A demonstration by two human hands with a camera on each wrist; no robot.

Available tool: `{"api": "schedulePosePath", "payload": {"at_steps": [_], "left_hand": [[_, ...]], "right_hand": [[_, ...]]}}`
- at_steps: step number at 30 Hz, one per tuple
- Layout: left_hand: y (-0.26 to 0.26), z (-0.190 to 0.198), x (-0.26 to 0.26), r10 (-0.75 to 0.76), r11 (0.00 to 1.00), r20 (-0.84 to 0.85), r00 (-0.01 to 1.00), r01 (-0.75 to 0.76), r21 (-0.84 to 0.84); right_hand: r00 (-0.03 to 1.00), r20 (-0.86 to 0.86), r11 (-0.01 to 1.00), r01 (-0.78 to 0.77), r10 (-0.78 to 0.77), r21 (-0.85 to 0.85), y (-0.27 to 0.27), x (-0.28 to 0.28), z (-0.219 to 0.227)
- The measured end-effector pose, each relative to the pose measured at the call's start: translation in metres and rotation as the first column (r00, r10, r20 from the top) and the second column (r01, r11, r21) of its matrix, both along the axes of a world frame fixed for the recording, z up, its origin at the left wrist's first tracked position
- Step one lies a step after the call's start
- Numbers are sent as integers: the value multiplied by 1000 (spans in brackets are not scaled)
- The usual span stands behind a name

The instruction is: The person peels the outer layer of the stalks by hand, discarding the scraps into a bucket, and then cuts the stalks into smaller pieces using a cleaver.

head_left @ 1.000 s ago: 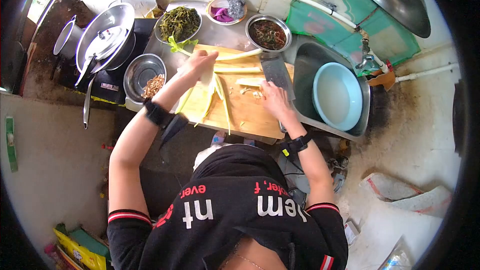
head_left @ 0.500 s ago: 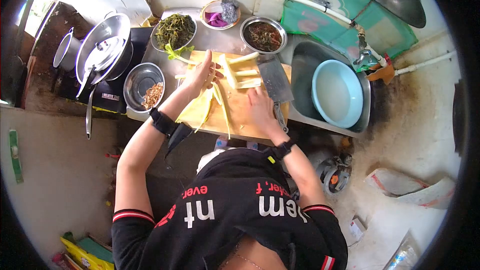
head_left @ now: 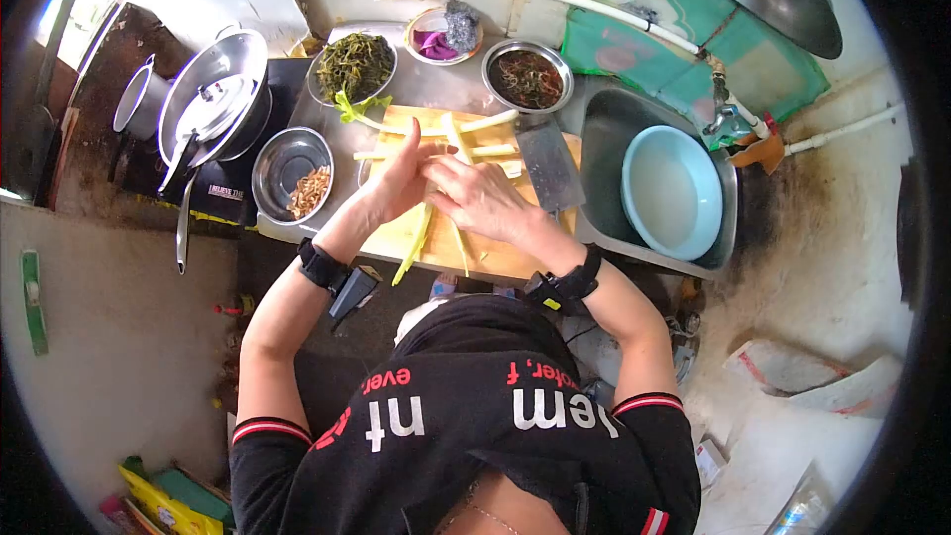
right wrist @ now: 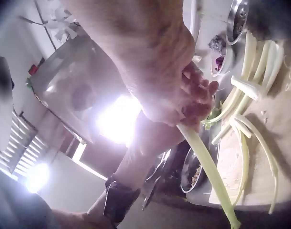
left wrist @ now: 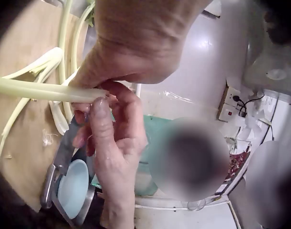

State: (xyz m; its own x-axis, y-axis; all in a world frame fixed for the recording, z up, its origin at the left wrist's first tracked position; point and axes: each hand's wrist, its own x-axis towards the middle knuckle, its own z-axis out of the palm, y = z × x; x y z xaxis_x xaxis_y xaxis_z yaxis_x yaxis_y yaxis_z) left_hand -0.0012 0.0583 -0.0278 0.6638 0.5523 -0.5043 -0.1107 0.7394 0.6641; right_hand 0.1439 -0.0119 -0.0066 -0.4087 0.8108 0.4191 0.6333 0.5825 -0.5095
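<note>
In front of me my left hand (head_left: 399, 178) and right hand (head_left: 482, 200) meet over the wooden cutting board (head_left: 500, 250). Between them they hold a pale green celery stalk (left wrist: 40, 89), my right thumb and fingers pinching its end. My left fingers curl at the same end and are partly hidden. The stalk's free length (right wrist: 207, 164) slants down toward the board's near edge. More celery stalks (head_left: 485, 123) lie across the board, one crosswise on the others, with a leafy top (head_left: 349, 109) at the left. A cleaver (head_left: 551, 166) rests at the board's right side.
Right of the board, a sink (head_left: 601, 129) contains a light blue basin (head_left: 715, 183). A steel bowl (head_left: 261, 178) with small brown pieces stands at the left. Behind are bowls of dark greens (head_left: 353, 67) and soaking strips (head_left: 530, 77). A pan (head_left: 256, 50) sits far left.
My right hand has left the board's right side by the cleaver and come across to my left hand. A celery stalk has come to lie crosswise on the others.
</note>
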Motion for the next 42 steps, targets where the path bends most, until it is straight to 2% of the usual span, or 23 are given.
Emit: {"api": "schedulePosePath", "payload": {"at_steps": [2, 5, 8, 10, 11, 12, 13, 16, 18, 21, 23, 26, 27, 31, 32, 33, 34, 35, 37, 38, 40, 41, 42], "left_hand": [[-1, -4, -3, -36, 999, 27, 999, 36, 6], [-2, -9, -7, -103, 995, 48, 994, 103, -7], [-11, -5, -10, -201, 973, 127, 971, 182, 141], [-24, 2, -21, -150, 898, -142, 978, 195, 395], [-27, -6, -30, -184, 869, -152, 971, 233, 438], [-34, -6, -32, -131, 871, -131, 983, 178, 457], [-40, -4, -33, -79, 872, -111, 991, 123, 474], [-44, -3, -34, 12, 808, -165, 986, 87, 582], [-46, 5, -35, 7, 798, -183, 983, 104, 593], [-47, 16, -38, -36, 793, -213, 976, 158, 588], [-48, 28, -37, -76, 794, -225, 971, 196, 576], [-60, 40, -29, -13, 791, -54, 998, 43, 610], [-61, 38, -30, -15, 789, -56, 998, 47, 612], [-65, 36, -29, 59, 668, -211, 976, 118, 735], [-66, 36, -28, 110, 578, -281, 953, 168, 799], [-67, 36, -28, 169, 482, -341, 925, 224, 847], [-69, 36, -28, 169, 482, -342, 925, 225, 847], [-71, 36, -27, 190, 472, -348, 918, 225, 852], [-74, 35, -25, 208, 462, -354, 912, 228, 857], [-75, 34, -24, 238, 441, -327, 915, 199, 875], [-78, 31, -21, 266, 423, -300, 916, 169, 890], [-79, 30, -19, 293, 397, -241, 925, 111, 911], [-79, 29, -18, 320, 368, -179, 930, 53, 928]], "right_hand": [[997, 73, 983, 47, -35, -176, 0, 3, -3], [998, 22, 965, -50, 57, -257, 8, 8, -20], [997, -30, 954, -79, 74, -288, 14, 19, -14], [990, -140, 942, -54, 8, -332, 15, 24, -3], [967, -246, 924, -36, -64, -381, 14, 27, 3], [946, -305, 856, -67, -108, -513, 12, 31, 8], [945, -307, 855, -67, -111, -515, 10, 34, 7], [879, -471, 723, -277, -75, -633, 2, 39, 7], [758, -623, 428, -505, -195, -749, -3, 43, 19], [774, -583, 389, -472, -245, -791, -8, 41, 29], [707, -660, 392, -549, -252, -738, -10, 39, 25], [566, -763, 425, -635, -313, -645, -15, 31, 21], [492, -790, 453, -648, -365, -612, -18, 27, 20], [385, -833, 614, -563, -397, -553, -28, 9, 22], [383, -833, 615, -563, -398, -552, -29, 4, 19], [435, -823, 716, -433, -365, -547, -30, 0, 14], [489, -803, 802, -295, -339, -519, -30, -3, 10], [489, -804, 802, -295, -340, -519, -29, -4, 7], [656, -708, 929, -27, -262, -369, -27, -6, 5], [655, -708, 929, -25, -264, -369, -28, -8, 7], [152, -827, 710, -444, -542, -547, -32, -16, 17], [153, -826, 709, -443, -543, -549, -33, -19, 18], [41, -811, 693, -495, -584, -524, -34, -22, 18]]}}
